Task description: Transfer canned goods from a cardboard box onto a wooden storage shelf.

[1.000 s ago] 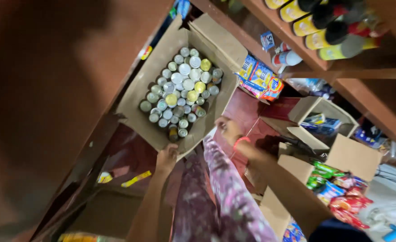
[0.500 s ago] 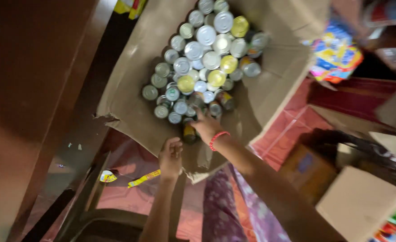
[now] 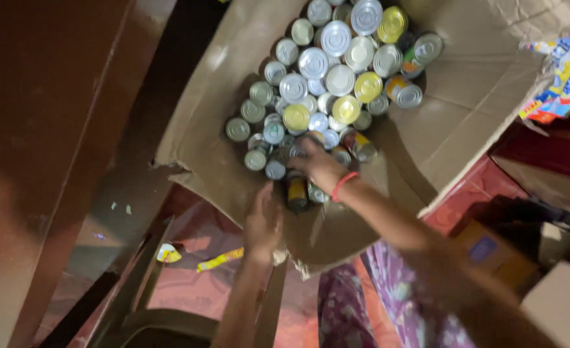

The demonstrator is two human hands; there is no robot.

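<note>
Tight quarters inside the open brown cardboard box: silver- and yellow-lidded round tins stand packed lid to lid, no gap between them. The bare cardboard flap on the right is free. The right hand sits among the nearest tins, the left hand at the box's near edge. A dark brown wooden panel walls off the left.

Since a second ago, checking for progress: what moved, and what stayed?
The right hand moved forward into the cardboard box and now rests among the cans. The left hand moved up to the box's near flap. Whether either has a grip is unclear. The cans stayed packed as before.
</note>
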